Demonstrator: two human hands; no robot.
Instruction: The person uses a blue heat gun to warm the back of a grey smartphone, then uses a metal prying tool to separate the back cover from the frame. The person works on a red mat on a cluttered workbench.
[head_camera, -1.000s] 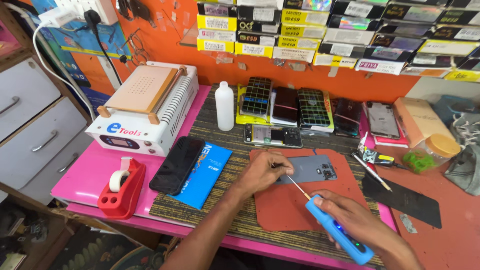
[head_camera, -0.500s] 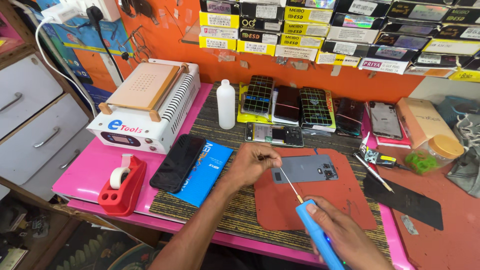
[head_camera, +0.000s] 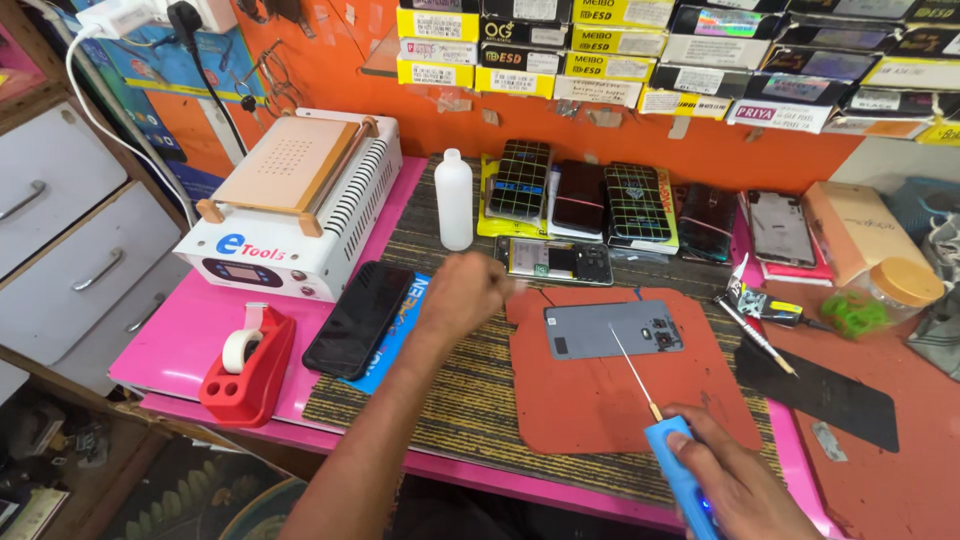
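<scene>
A grey phone back (head_camera: 612, 328) lies flat on a red work mat (head_camera: 600, 400). My right hand (head_camera: 735, 485), at the near edge, grips a blue electric screwdriver (head_camera: 682, 475). Its thin bit slants up and ends over the grey phone. My left hand (head_camera: 465, 292) hovers to the left of the mat over a striped mat (head_camera: 450, 400), with its fingers pinched together. Nothing visible shows between them. An opened phone (head_camera: 555, 260) lies just beyond the left hand.
A white heating machine (head_camera: 290, 215) stands at the back left, with a red tape dispenser (head_camera: 250, 365) in front. A black phone (head_camera: 358, 318) lies beside it. A white bottle (head_camera: 454, 198) and several phones (head_camera: 600, 200) line the back wall. Hand tools (head_camera: 750, 320) and a black strip (head_camera: 815, 385) lie on the right.
My left hand has left the grey phone and moved left, closing its fingers. My right hand has drawn the screwdriver back toward me, the bit still over the phone.
</scene>
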